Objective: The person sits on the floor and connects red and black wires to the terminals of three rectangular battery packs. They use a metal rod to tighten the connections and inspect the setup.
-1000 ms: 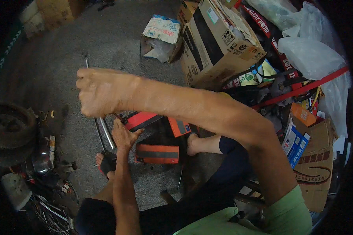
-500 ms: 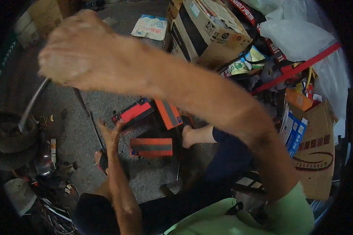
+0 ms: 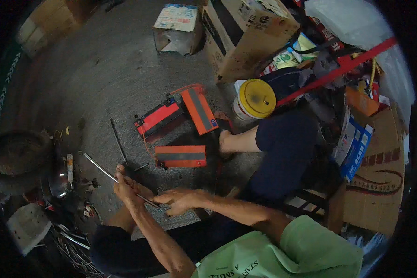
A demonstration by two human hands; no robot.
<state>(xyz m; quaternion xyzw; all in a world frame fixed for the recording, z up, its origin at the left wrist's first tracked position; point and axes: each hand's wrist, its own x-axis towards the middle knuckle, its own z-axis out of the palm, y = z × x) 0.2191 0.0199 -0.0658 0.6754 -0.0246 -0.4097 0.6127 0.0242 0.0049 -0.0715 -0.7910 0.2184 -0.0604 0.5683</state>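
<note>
A thin, shiny metal rod [image 3: 100,166] slants across the lower middle. My left hand [image 3: 129,187] is closed around it, with the longer end pointing up and left. At its lower end, the fingers of my right hand [image 3: 183,199] are bent in against the rod; their tips are partly hidden. On the floor ahead lie three rectangular blocks linked by thin orange wire: a red and black block [image 3: 158,119], an orange block with a grey stripe [image 3: 200,111], and a similar orange block [image 3: 180,156] closest to my hands. A dark thin bar [image 3: 118,142] lies left of them.
A yellow-lidded bucket [image 3: 256,99] stands by my right knee. Cardboard boxes [image 3: 245,51] and a red bar [image 3: 338,72] among clutter are at the right. Tyres [image 3: 21,160] and a heap of metal scraps [image 3: 74,245] lie at the left. My bare foot [image 3: 226,141] rests beside the blocks.
My right arm has come back from the far upper left to beside my left hand. The rod, earlier extending below my right hand at the left, is now in my left hand's grip.
</note>
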